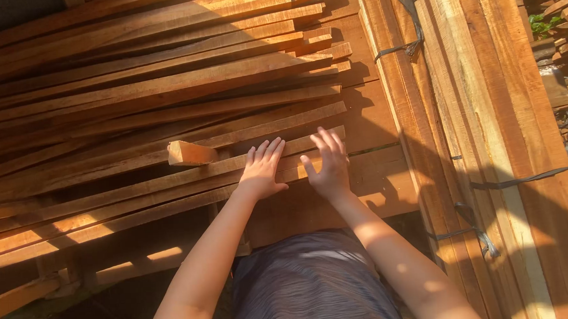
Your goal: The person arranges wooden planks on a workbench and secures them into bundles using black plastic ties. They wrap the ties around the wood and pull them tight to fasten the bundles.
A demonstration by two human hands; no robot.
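Left hand lay flat, fingers spread, gripping nothing, on a long wooden slat. Right hand rested likewise open on the same slat's end, just beside. A short offcut block sat near the left hand atop the slat pile. Strapped plank bundles lay to the right

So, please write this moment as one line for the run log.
left hand: flat on wooden slats, open | right hand: flat on slat ends, open | short wood block: loose on pile | tied plank bundle: at right
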